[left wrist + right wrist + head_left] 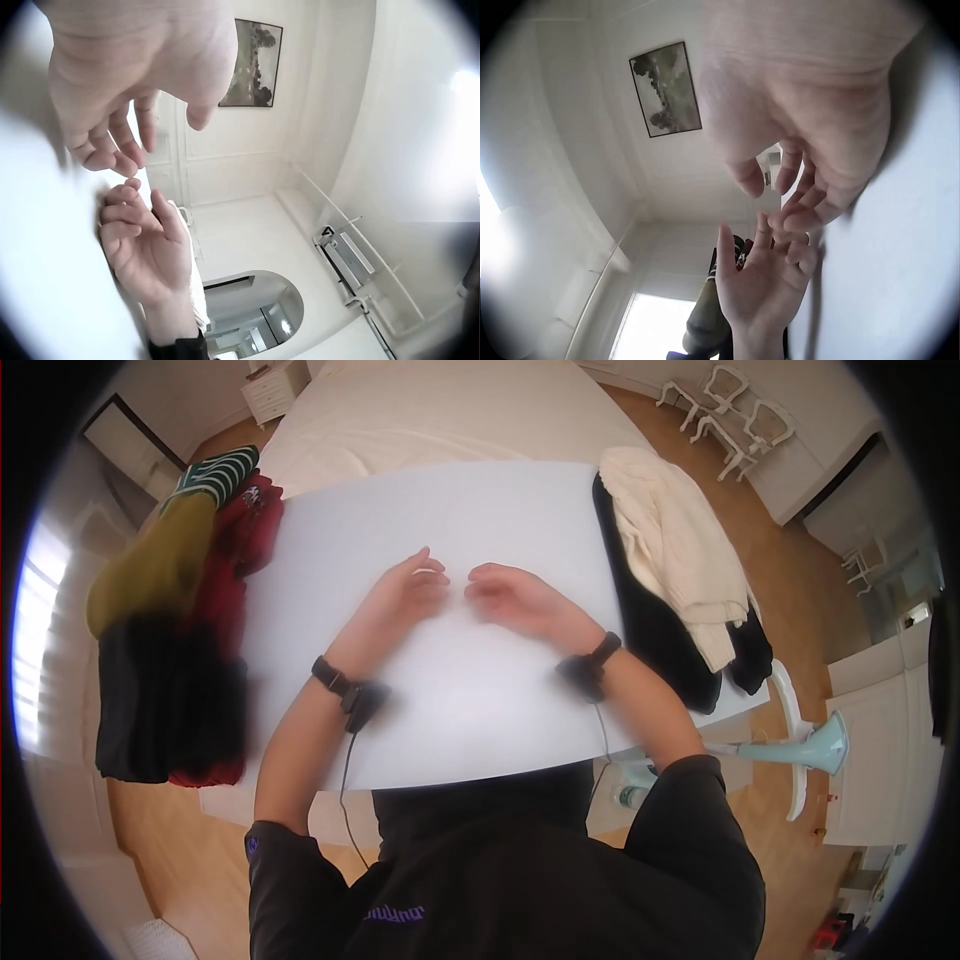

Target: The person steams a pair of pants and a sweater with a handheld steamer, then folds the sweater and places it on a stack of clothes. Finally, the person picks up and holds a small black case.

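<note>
Centrally, two hands [405,598] [520,602], one white table [460,710]

Tabletop [440,730] is plain white w/ a bluish cast, sheet [450,420] cream. Knit sweater [680,540] is solid cream, long garment [665,650] blk. Striped cloth [225,472] is dk grn w/ pale lines, tapered cloth [150,575] olive-yel., crumpled cloth [255,530] dk red, folded cloth [150,705] blk. T-shirt [520,890] is blk w/ purple lettering.

Cream knit [678,545] on black garment [665,645], piled clothes [168,670] opposite
</note>
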Available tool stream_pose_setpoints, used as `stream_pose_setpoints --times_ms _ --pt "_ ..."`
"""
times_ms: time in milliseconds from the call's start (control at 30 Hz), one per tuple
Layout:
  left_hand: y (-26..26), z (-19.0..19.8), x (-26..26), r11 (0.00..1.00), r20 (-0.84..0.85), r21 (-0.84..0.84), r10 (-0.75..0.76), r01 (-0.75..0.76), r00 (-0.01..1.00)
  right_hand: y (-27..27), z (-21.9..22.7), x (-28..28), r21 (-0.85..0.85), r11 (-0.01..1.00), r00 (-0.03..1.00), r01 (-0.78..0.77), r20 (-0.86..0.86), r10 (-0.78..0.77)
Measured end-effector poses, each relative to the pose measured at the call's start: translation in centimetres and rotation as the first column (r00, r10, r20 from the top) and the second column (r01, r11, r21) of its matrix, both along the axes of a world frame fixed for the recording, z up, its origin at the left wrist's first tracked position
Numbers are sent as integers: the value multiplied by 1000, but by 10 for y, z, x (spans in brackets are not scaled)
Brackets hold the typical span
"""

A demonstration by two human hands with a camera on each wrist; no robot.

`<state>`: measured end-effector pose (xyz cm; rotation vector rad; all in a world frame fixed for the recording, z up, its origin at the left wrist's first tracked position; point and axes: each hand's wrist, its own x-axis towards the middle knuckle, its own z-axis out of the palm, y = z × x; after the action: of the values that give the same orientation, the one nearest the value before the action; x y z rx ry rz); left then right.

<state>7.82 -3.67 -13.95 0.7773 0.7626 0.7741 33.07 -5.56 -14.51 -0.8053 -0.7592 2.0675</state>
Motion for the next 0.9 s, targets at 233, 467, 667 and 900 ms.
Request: stream_pose_setpoints --times_ms 233,467,667,900 --pt "52 -27 19 996 199 -53 83 -74 976 7 -15 9 -3 997 994 -72 -77 71" --pt "59 -35 12 998 278 -66 10 9 961 9 -17 8 -14 998 995 -68 -70 67" --pt "58 -33 11 997 264 -72 13 7 964 11 -20 7 -25 998 997 -62 -40 61" --pt "58 -37 9 997 354 -53 -34 56 935 9 -22 8 -5 998 997 -70 -20 70"
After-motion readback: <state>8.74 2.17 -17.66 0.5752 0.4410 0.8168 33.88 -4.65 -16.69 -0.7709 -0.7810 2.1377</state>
